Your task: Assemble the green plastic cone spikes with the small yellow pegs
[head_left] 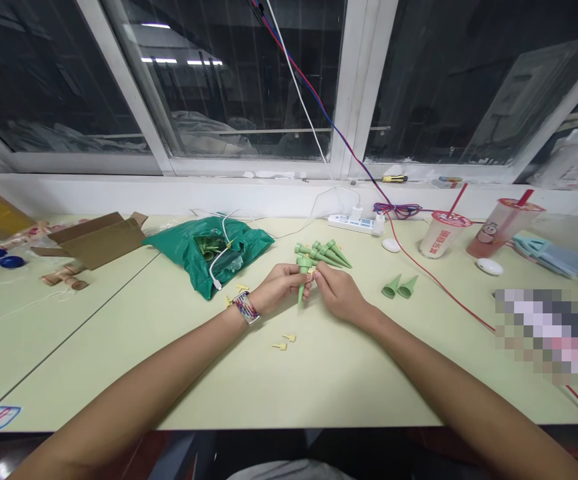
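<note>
A green plastic watering spike [304, 264] with a capped top and a point facing down is gripped in the fingers of my left hand [279, 288]. My right hand [339, 293] pinches a small yellow peg [311, 271] against the spike's side; the fingertips hide most of it. Just behind my hands lies a group of several capped green spikes [325, 253]. To the right are two hollow green cones [399, 287] with their wide ends facing me. Two loose yellow pegs [283, 346] rest in front of my hands, and more lie beside my left wrist.
An opened green plastic bag [179, 253] holding green parts sits at the back left, near a cardboard box [99, 241]. A power strip [353, 224], two drink cups [439, 235] and a red cable [433, 279] occupy the back and right.
</note>
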The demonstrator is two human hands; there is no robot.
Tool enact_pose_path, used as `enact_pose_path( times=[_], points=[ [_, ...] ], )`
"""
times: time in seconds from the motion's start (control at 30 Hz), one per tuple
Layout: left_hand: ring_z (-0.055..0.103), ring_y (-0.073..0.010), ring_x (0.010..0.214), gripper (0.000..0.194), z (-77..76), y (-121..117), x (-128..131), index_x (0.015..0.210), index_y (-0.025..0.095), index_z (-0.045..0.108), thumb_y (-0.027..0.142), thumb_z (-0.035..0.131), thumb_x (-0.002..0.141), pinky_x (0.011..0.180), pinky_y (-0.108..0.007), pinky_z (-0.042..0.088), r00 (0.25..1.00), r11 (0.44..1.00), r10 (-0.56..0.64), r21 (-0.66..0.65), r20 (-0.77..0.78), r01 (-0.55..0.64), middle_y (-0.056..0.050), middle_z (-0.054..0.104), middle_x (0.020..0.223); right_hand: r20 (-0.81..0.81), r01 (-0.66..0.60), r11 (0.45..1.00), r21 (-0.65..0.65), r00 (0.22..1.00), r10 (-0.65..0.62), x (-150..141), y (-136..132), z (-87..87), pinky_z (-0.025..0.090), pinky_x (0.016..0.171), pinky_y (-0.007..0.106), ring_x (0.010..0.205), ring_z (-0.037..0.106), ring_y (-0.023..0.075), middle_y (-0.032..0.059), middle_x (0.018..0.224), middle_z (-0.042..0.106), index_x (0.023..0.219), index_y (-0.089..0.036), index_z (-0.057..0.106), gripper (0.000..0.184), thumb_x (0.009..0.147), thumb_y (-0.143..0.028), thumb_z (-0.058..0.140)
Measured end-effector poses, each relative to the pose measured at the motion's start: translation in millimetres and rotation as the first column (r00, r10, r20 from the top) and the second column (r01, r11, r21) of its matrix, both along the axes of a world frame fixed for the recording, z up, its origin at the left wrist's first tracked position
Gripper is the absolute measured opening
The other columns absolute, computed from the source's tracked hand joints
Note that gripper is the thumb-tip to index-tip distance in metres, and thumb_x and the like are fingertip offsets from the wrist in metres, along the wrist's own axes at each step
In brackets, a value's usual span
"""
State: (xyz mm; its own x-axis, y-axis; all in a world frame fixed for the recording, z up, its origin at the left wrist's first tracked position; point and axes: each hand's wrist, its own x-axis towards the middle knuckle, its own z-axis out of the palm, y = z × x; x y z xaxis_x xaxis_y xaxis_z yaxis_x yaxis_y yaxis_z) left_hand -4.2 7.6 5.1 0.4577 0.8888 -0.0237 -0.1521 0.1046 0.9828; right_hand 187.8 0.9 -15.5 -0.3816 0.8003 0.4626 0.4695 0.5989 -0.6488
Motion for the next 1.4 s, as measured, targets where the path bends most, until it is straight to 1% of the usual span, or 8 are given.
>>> enact_pose_path(
  times=[0.17,0.33,0.43,0.6,0.73,0.97,1.17,1.4],
  points=[
    [0.063,-0.0135,0.066,0.029,1.2,-0.3,0.8,0.085,0.010,0.074,0.035,0.087,0.075,0.066,-0.026,0.050,1.000,0.997,0.014,0.079,-0.014,-0.013,-0.006,0.069,0.078,-0.350,-0.124,0.965,-0.231,0.936,0.036,-9.6,1.8,-2.8,0.034,0.059,0.029,0.057,0.043,0.0151,-0.0027,0.064,0.048,0.076,-0.025,0.042,0.037,0.106,-0.047,0.041],
    [0.065,-0.0151,0.065,0.031,0.7,2.0,-0.7,0.082,0.011,0.072,0.037,0.086,0.076,0.065,-0.027,0.051,0.997,0.984,0.033,0.180,-0.071,-0.019,-0.007,0.070,0.075,-0.608,-0.329,0.839,-0.434,0.794,-0.003,-17.4,-1.3,1.2,0.021,0.045,0.027,0.043,0.027,0.0089,-0.0086,0.054,0.032,0.071,-0.024,0.042,0.041,0.098,-0.053,0.053],
    [0.065,-0.0161,0.065,0.031,1.2,1.9,-0.8,0.078,0.012,0.070,0.039,0.085,0.077,0.064,-0.027,0.050,0.994,0.973,0.051,0.230,-0.100,-0.027,-0.007,0.070,0.072,-0.673,-0.408,0.791,-0.456,0.740,-0.007,-19.7,-1.8,3.9,0.017,0.043,0.026,0.040,0.021,0.0065,-0.0105,0.053,0.028,0.071,-0.022,0.048,0.039,0.094,-0.053,0.057],
    [0.065,-0.0165,0.067,0.030,2.6,0.5,0.9,0.081,0.012,0.070,0.040,0.082,0.080,0.065,-0.027,0.050,0.992,0.974,0.052,0.226,-0.111,-0.026,-0.008,0.071,0.074,-0.715,-0.432,0.767,-0.474,0.697,-0.049,-21.3,0.9,2.7,0.012,0.042,0.024,0.039,0.018,0.0047,-0.0114,0.051,0.026,0.069,-0.021,0.047,0.039,0.091,-0.051,0.061],
    [0.064,-0.0161,0.066,0.027,3.5,0.7,0.4,0.078,0.013,0.067,0.037,0.080,0.080,0.065,-0.027,0.050,0.988,0.956,0.075,0.291,-0.136,-0.033,-0.006,0.069,0.071,-0.732,-0.457,0.746,-0.484,0.679,-0.059,-21.4,0.2,2.9,0.012,0.042,0.024,0.038,0.018,0.0043,-0.0117,0.050,0.026,0.067,-0.022,0.044,0.039,0.090,-0.048,0.061],
    [0.064,-0.0163,0.065,0.027,4.7,-2.0,3.4,0.082,0.013,0.071,0.038,0.082,0.080,0.064,-0.027,0.051,0.983,0.939,0.120,0.339,-0.139,-0.066,-0.006,0.070,0.070,-0.745,-0.449,0.757,-0.474,0.663,-0.073,-23.0,-2.2,4.2,0.012,0.042,0.025,0.038,0.018,0.0055,-0.0111,0.048,0.024,0.066,-0.023,0.041,0.037,0.091,-0.044,0.059],
    [0.071,-0.0203,0.079,0.036,3.2,-4.7,7.6,0.089,0.011,0.077,0.038,0.092,0.071,0.082,-0.036,0.057,0.992,0.987,0.126,0.101,0.015,-0.127,-0.011,0.076,0.089,-0.693,-0.285,0.868,-0.406,0.716,-0.089,-16.6,4.7,-0.7,0.019,0.046,0.027,0.048,0.021,0.0090,-0.0078,0.053,0.027,0.066,-0.024,0.038,0.042,0.090,-0.048,0.062],
    [0.071,-0.0193,0.082,0.032,1.2,-5.7,6.3,0.087,0.010,0.080,0.036,0.091,0.073,0.085,-0.034,0.057,0.993,0.994,0.106,-0.007,0.060,-0.106,-0.014,0.078,0.093,-0.647,-0.264,0.885,-0.383,0.760,-0.053,-8.9,8.5,-4.8,0.025,0.051,0.028,0.054,0.027,0.0122,-0.0048,0.062,0.031,0.069,-0.024,0.038,0.051,0.092,-0.063,0.063]
  ],
)
